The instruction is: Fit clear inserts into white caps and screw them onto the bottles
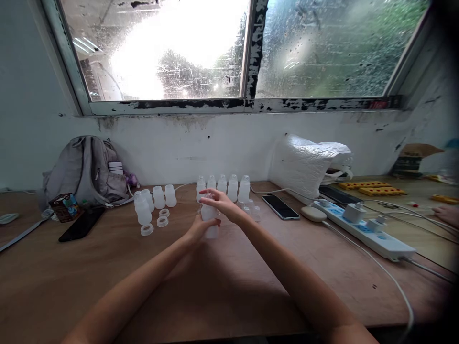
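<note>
A frosted white baby bottle stands upright in front of me, near the middle of the table. My left hand is closed around its lower body. My right hand grips the top of the same bottle, its fingers bent over the cap and hiding part of it. Behind my hands is a row of several capped bottles. To the left are several open bottles, with loose white collar rings lying beside them. Small clear caps sit just right of my right hand.
On the left are a grey backpack, a drink carton and a black phone. A second phone, a round pad and a power strip with cables occupy the right. Another person's hand shows at the far right.
</note>
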The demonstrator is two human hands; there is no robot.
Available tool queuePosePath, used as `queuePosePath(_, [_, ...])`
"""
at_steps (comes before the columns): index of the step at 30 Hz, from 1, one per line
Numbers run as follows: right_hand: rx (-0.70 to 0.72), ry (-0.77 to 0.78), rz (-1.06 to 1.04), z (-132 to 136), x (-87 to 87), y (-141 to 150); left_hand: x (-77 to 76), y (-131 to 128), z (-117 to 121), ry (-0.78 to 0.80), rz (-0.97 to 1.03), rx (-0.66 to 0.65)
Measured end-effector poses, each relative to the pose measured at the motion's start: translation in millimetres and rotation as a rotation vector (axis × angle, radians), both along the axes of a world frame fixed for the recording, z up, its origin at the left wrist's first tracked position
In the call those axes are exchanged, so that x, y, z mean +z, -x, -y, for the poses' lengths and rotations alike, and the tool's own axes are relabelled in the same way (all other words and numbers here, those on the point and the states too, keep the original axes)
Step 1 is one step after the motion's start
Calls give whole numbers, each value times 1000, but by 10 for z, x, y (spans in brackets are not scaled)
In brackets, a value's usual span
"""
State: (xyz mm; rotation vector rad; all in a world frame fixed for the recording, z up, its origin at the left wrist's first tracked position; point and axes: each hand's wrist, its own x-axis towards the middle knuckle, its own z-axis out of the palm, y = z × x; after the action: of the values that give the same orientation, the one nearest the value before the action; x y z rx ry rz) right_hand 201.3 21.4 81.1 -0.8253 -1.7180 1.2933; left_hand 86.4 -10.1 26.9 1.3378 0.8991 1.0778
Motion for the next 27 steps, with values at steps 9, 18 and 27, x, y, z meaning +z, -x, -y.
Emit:
queuePosePath(9, [123,87,-73,58,12,-33,182,95,-23,-213,-373,128])
queuePosePath(18, [205,208,-191,100,8,17,200,119,93,217,165,-506])
queuePosePath(27, [57,166,-215,-41,-168,55,-1,10,-36,-104,-159,-45])
